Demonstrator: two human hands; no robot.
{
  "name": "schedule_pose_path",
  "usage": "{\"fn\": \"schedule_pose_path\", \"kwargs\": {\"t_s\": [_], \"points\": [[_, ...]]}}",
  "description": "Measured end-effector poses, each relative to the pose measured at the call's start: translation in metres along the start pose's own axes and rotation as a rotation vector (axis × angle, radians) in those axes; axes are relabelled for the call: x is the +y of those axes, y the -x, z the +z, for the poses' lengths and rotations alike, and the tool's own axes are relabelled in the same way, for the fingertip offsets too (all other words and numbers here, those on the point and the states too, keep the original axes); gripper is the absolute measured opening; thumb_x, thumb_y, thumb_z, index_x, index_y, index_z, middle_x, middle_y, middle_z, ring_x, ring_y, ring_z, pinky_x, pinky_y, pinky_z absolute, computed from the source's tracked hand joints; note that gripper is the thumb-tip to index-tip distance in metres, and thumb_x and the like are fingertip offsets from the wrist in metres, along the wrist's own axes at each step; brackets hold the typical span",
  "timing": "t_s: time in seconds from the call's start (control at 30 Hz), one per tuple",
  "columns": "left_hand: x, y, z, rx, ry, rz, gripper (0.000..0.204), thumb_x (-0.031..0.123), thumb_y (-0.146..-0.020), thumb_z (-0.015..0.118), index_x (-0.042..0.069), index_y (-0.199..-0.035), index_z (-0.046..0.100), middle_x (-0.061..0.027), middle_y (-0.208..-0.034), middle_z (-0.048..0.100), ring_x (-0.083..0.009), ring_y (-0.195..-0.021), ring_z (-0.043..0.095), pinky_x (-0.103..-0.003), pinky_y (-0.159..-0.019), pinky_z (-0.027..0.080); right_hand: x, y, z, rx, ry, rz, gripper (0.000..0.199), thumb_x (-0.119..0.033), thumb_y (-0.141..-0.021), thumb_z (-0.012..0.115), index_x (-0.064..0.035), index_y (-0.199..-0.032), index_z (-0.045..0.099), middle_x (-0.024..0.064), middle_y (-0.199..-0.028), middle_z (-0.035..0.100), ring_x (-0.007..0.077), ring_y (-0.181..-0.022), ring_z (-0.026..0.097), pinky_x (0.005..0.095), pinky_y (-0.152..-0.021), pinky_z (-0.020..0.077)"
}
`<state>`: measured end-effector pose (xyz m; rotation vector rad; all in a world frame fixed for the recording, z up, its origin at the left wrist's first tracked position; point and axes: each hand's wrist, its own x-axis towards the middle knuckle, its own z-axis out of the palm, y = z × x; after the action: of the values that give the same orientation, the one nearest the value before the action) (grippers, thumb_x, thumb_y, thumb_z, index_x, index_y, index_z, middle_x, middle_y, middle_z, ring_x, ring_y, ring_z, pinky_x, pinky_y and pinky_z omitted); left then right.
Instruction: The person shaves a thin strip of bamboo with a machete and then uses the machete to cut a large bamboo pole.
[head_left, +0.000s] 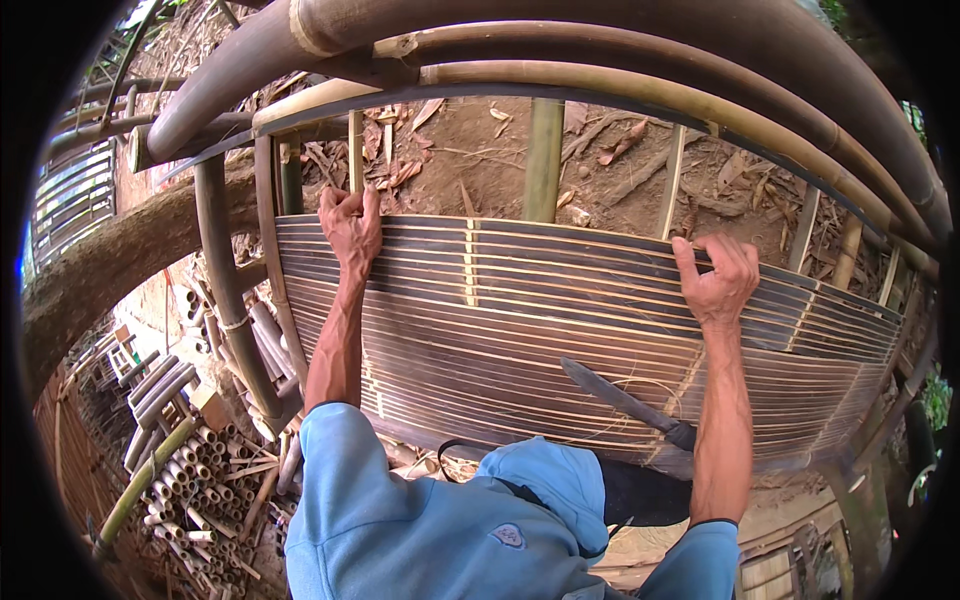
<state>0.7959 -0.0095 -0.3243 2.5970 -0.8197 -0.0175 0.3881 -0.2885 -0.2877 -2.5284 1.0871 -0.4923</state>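
Brown earth (480, 160) strewn with dry leaves (407, 174) is showing toward twelve o'clock. At ten o'clock the left hand (350, 230) is gripping, fingers curled, the upper edge of a bamboo-slat panel (530, 345), which is spanning the centre; at three o'clock the right hand (722, 280) is clasping the same edge. A machete (617, 394) is resting on the slats at four, cut bamboo tubes (195, 475) are lying heaped at eight, and thick bamboo poles (640, 18) are arching across twelve.
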Motion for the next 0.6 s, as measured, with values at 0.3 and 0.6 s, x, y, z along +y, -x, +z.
{"fn": "schedule_pose_path", "kwargs": {"t_s": [0.3, 0.6], "points": [[0.006, -0.01, 0.008, 0.021, 0.032, -0.008, 0.033, 0.032, -0.091, 0.072, 0.0, -0.089, 0.078, -0.0133, -0.082, 0.055, -0.0289, -0.078, 0.056, -0.042, -0.072, 0.044, -0.005, 0.005, -0.018, -0.09, 0.064, 0.039, 0.045, -0.048, -0.09, 0.069, -0.0049, -0.103, 0.073, 0.0176, -0.101, 0.072, 0.0283, -0.094, 0.066, 0.0493, -0.095, 0.0433], [-0.005, 0.0, 0.009, 0.272, -0.324, 0.354, 0.028, 0.033, -0.089, 0.074, 0.011, -0.105, 0.078, -0.0131, -0.103, 0.06, -0.0319, -0.1, 0.058, -0.046, -0.087, 0.045, 0.021, 0.161, -0.124, 0.163, 0.028, 0.573, 0.068, -0.022, -0.08, 0.082, -0.0078, -0.14, 0.053, 0.0184, -0.135, 0.046, 0.0367, -0.128, 0.047, 0.0492, -0.106, 0.0433]]}}
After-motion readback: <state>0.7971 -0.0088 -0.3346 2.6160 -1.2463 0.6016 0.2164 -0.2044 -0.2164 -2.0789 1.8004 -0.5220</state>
